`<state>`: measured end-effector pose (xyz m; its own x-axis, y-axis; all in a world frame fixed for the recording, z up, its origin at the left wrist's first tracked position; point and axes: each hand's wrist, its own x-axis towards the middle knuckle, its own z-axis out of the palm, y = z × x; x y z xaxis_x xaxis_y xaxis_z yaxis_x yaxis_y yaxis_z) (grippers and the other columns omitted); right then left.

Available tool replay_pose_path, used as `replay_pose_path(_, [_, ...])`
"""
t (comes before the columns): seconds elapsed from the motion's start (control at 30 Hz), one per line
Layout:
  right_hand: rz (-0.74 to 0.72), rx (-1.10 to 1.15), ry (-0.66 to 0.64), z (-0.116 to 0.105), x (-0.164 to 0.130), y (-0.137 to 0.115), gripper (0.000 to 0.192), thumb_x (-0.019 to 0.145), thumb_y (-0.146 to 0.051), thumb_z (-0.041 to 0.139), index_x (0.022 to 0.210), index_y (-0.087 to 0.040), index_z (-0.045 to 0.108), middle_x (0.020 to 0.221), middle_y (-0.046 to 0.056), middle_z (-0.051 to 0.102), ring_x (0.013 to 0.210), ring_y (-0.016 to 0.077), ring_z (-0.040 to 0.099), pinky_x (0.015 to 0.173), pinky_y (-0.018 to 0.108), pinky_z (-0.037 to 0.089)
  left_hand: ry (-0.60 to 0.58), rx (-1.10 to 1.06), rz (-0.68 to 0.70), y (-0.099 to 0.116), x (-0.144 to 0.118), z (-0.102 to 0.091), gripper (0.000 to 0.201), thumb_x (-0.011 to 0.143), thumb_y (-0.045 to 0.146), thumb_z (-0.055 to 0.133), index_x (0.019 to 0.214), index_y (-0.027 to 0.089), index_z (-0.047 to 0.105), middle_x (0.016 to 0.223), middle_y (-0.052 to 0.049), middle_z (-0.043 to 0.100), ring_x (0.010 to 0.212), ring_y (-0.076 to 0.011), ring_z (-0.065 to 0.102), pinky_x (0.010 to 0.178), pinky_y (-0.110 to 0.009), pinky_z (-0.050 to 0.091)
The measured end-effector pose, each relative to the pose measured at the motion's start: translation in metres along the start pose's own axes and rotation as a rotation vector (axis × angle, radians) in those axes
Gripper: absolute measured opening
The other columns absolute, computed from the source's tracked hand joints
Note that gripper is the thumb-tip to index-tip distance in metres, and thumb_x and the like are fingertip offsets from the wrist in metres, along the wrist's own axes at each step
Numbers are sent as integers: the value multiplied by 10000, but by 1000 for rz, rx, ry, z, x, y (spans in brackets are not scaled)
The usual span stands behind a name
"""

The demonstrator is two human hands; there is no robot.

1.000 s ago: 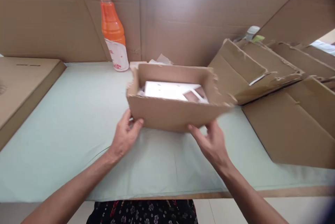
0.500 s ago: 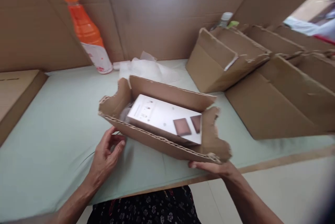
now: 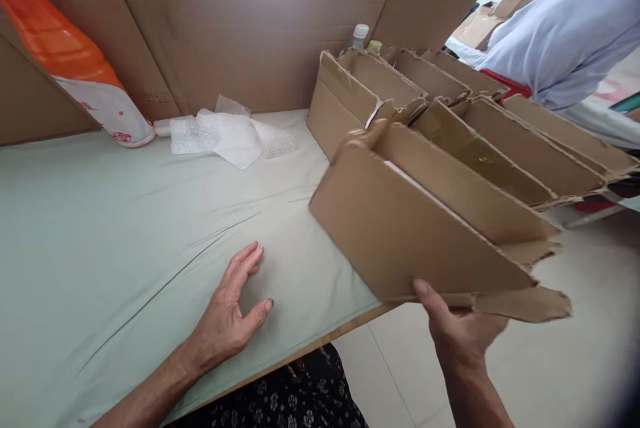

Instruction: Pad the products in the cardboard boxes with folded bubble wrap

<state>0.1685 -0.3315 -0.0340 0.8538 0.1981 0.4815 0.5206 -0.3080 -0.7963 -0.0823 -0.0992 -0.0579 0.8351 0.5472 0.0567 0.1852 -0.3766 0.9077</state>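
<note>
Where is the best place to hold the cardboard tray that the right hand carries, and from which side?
Judging by its pose, grip the tray under its near bottom edge, from below, as the right hand does now, thumb on the flat front wall. That wall is broad and whole; the right end is torn and would likely bend. The left hand rests flat on the table and could support the left end.

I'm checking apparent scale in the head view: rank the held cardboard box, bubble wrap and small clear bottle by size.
1. cardboard box, though nearest the camera
2. bubble wrap
3. small clear bottle, farthest away
</note>
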Motion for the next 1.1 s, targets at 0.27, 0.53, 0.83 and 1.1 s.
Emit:
replay_pose_path(0.27, [-84,-61,56,22,34,3,901,739,-397,832,1523,-334,393,1562,135,430,1449,356,444,1199,525,398,-23,91,89,2,1,-8,336,945,267,603,1277,265,654,1380,-133,639,1289,-293,628,1048,-473,562])
replay_pose_path(0.53, [144,-100,-102,13,15,32,792,762,-472,787,1453,-243,475,1459,132,520,1313,340,549,1126,606,409,-29,53,76,0,-6,-13,295,950,271,607,1233,272,690,1340,-107,677,1251,-272,655,1020,-425,573])
replay_pose_path(0.83, [96,-168,-138,10,21,31,748,797,-486,747,1452,-237,486,1466,139,508,1312,340,539,1075,589,454,-37,100,114,-5,-9,-11,289,964,275,588,1235,252,687,1335,-117,680,1243,-264,660,1005,-409,579])
replay_pose_path(1.1, [-218,-215,131,-22,22,-2,351,844,-391,725,1147,-214,722,1259,120,689,1213,329,641,1055,578,489,-73,161,65,15,20,-40,264,942,301,602,1183,266,705,1219,-68,731,965,-212,714,679,-278,603])
